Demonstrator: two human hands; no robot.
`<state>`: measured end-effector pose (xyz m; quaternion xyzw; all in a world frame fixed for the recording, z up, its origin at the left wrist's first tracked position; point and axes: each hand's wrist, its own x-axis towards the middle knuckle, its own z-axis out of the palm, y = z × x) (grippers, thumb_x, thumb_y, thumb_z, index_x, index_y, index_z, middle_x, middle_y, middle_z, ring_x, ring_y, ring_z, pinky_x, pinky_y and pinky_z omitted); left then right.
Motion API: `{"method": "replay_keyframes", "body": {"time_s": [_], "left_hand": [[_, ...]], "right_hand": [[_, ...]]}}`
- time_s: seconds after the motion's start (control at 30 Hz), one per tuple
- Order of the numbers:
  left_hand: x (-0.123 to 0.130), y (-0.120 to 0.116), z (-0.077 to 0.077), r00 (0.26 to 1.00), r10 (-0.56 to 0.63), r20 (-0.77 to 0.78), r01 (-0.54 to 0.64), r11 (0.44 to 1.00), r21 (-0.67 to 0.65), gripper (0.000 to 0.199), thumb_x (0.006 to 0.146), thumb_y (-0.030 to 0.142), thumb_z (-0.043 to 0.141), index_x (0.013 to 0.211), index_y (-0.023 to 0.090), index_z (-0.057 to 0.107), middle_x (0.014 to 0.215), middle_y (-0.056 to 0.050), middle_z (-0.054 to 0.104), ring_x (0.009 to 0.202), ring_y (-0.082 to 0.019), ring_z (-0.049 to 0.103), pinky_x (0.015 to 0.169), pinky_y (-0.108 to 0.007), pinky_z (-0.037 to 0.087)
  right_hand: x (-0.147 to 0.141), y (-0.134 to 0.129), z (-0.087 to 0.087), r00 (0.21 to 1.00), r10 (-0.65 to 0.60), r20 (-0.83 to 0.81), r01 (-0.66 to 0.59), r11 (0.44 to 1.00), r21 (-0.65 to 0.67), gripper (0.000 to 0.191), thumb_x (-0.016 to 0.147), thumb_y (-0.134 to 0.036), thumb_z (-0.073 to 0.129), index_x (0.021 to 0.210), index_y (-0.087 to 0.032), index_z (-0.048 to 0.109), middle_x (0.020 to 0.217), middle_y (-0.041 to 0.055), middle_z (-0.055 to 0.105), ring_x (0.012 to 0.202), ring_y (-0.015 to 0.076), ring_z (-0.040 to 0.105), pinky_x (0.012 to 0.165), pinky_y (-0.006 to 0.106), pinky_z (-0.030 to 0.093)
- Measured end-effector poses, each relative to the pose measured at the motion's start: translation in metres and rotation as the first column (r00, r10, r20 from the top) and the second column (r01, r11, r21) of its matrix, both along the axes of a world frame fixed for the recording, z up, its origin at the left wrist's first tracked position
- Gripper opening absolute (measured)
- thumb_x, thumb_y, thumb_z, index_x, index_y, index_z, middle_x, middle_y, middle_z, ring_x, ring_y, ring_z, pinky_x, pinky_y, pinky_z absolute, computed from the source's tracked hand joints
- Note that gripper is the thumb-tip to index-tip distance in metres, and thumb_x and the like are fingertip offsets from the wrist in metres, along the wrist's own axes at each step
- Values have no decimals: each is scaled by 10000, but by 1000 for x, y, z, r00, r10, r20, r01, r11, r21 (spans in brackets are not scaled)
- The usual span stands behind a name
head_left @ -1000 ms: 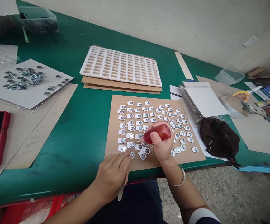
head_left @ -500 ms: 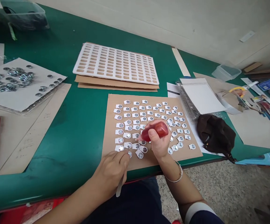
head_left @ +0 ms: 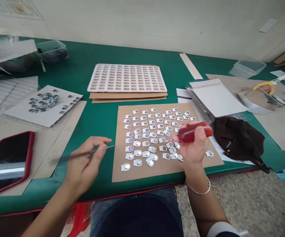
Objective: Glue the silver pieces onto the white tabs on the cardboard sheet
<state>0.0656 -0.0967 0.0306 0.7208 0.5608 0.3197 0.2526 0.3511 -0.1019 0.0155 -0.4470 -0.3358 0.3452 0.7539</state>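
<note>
My left hand (head_left: 84,164) pinches slim metal tweezers (head_left: 83,153), partly blurred, their tip pointing right just off the left edge of a cardboard sheet (head_left: 121,176). My right hand (head_left: 194,148) is wrapped round a red squeeze bottle (head_left: 191,132), lying nearly level above the sheet. Its thin nozzle points left over the small white tabs. Several rows of these tabs, each bearing a round metal snap button (head_left: 137,144), cover the cardboard. Right hand and bottle hide some of the tabs on the right side.
Loose metal snaps (head_left: 43,102) lie on a white sheet at left, above a red-cased phone (head_left: 11,161). A white gridded tray (head_left: 127,89) rests on cardboard at the back. A dark pouch (head_left: 238,138) and papers (head_left: 218,98) are at right, near the table's front edge.
My left hand with the tweezers has moved left, off the cardboard. My right hand has shifted right with the red bottle. The camera view has turned leftward.
</note>
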Motion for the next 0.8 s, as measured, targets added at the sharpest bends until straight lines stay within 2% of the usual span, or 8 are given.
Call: {"method": "replay_keyframes", "body": {"time_s": [0.07,0.13,0.17,0.23,0.3,0.47,0.73,0.8], "left_hand": [[-5,20,7,999,-29,39,33,996,-88,289,926,376,348,807,211,553,973,-14,652,931,-190,594,799,-305,454],[-1,40,7,983,-178,36,181,950,-256,315,913,408,343,836,192,559,830,-21,638,768,-175,594,706,-297,461],[4,49,5,977,-213,-14,197,922,-334,328,898,432,352,843,182,558,777,-18,623,681,-166,574,615,-284,444],[18,64,0,942,-286,-177,192,889,-415,337,860,454,399,783,167,559,745,-25,606,670,-171,553,559,-267,392],[33,75,-6,868,-384,-315,201,851,-485,318,798,467,477,721,168,555,701,-18,582,645,-168,534,520,-251,343],[57,91,-18,799,-435,-414,169,824,-540,309,656,463,630,612,171,539,640,-20,565,593,-164,510,478,-243,281],[61,112,-21,718,-517,-466,138,762,-633,323,546,453,708,577,190,524,601,-3,551,572,-168,503,473,-244,266],[63,115,-21,708,-533,-464,133,745,-653,327,542,459,711,578,193,523,595,0,546,576,-171,501,471,-243,266]], "right_hand": [[8,-1,-2,999,-49,-18,49,999,2,248,774,-453,551,837,-215,523,737,-18,538,495,92,557,379,230,472],[15,-1,-4,996,-88,-34,89,996,5,255,779,-456,542,819,-205,524,715,-19,535,479,91,545,366,224,450],[18,-2,-6,992,-113,-46,114,993,14,257,778,-455,544,813,-201,527,712,-17,535,490,95,550,362,219,441],[23,-4,-7,984,-164,-76,167,985,33,257,772,-447,553,807,-193,541,715,-11,534,521,104,559,361,214,433],[28,-6,-7,975,-190,-111,197,979,52,245,768,-433,558,800,-190,551,708,-9,531,527,110,554,362,221,435],[33,-12,-9,968,-193,-162,208,975,80,242,780,-440,527,800,-200,556,698,-11,520,511,113,524,350,232,423],[32,-21,-8,964,-257,-70,262,961,88,282,809,-452,430,807,-206,569,694,16,482,534,141,511,317,233,369],[33,-25,-6,973,-230,-24,231,971,60,317,813,-493,407,832,-215,559,710,19,466,539,148,499,314,248,381]]}}
